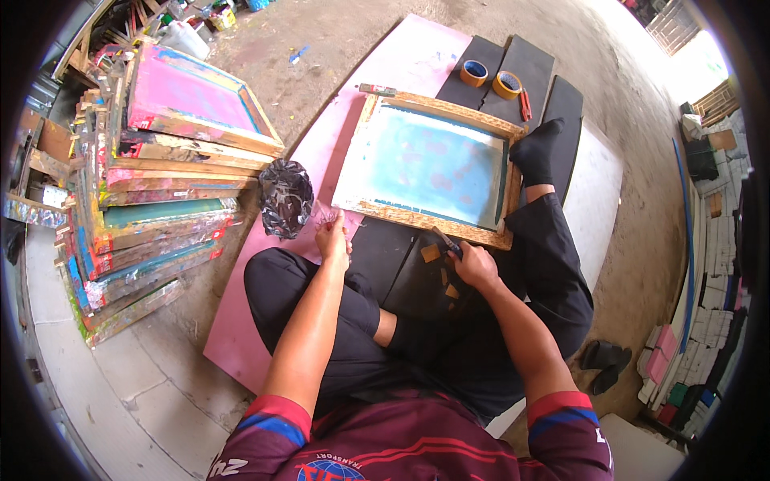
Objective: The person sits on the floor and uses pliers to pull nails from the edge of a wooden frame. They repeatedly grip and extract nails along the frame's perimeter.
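A wooden-framed silkscreen [429, 168] with pale blue mesh lies in front of my crossed legs. My left hand [334, 247] is closed at the near left corner of its frame, thumb upward. A crumpled translucent scrap [323, 215] shows beside those fingers; whether they grip it is unclear. My right hand [476, 266] is wrapped round a dark-handled knife [449, 243], its tip pointing toward the near rail of the frame. Small brown tape scraps [431, 253] lie just left of the knife. My foot in a black sock [539, 152] rests against the frame's right side.
A black plastic bag [285, 198] stands left of my left hand. Paint-stained screens [172, 148] are piled farther left. Beyond the frame lie tape rolls [507, 84] and a red cutter [525, 105] on black boards. Pink sheet [409, 56] lies underneath. Sandals [607, 365] sit at right.
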### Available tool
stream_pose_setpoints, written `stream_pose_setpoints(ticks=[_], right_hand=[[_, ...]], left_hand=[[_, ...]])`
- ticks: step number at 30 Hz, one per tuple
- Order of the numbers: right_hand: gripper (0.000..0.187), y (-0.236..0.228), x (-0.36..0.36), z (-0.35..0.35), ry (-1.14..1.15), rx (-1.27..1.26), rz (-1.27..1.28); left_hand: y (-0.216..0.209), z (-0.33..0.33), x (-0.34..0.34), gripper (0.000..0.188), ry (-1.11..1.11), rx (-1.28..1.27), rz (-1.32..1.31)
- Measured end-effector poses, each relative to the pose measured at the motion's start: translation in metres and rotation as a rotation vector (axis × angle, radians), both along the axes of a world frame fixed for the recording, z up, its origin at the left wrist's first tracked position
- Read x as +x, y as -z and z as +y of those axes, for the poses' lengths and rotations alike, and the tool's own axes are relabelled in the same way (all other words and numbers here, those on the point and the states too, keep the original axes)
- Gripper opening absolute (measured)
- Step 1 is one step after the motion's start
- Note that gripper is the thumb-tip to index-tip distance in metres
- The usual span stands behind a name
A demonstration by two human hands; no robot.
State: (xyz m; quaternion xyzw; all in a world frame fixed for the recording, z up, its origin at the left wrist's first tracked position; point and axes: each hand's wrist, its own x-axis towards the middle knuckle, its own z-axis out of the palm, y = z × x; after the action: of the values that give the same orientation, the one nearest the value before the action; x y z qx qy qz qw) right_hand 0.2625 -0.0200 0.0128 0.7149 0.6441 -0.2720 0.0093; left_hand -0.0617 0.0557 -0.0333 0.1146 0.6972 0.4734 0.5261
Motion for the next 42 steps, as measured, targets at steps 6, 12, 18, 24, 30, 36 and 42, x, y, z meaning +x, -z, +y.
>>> stream_pose_setpoints(ticks=[6,12,18,24,30,36,42], right_hand=[[0.047,0.001,-0.006,-0.005,0.022,0.001,0.128],[0.044,-0.011,-0.049,-0.012,0.049,-0.158,0.488],[0.046,-0.019,-0.068,-0.015,0.148,-0.404,0.865],[0.047,-0.027,-0.061,-0.023,0.232,-0.627,1.258],[0.050,-0.032,-0.066,-0.035,0.442,-0.753,1.343],[0.050,-0.028,-0.063,-0.039,0.695,-0.600,1.282],[0.052,-0.027,-0.062,-0.031,0.782,-0.539,1.231]], left_hand=[[-0.011,-0.007,0.011,0.034,0.350,0.023,-0.101],[-0.033,-0.021,0.031,0.022,0.727,0.109,-0.195],[-0.021,-0.026,0.031,0.017,0.785,0.201,-0.186],[-0.019,-0.024,0.034,0.011,0.759,0.281,-0.210],[-0.010,-0.020,0.033,0.015,0.633,0.327,-0.099],[0.007,-0.003,0.007,0.020,0.084,0.025,0.043],[0.020,0.008,-0.012,0.023,-0.053,-0.100,0.059]])
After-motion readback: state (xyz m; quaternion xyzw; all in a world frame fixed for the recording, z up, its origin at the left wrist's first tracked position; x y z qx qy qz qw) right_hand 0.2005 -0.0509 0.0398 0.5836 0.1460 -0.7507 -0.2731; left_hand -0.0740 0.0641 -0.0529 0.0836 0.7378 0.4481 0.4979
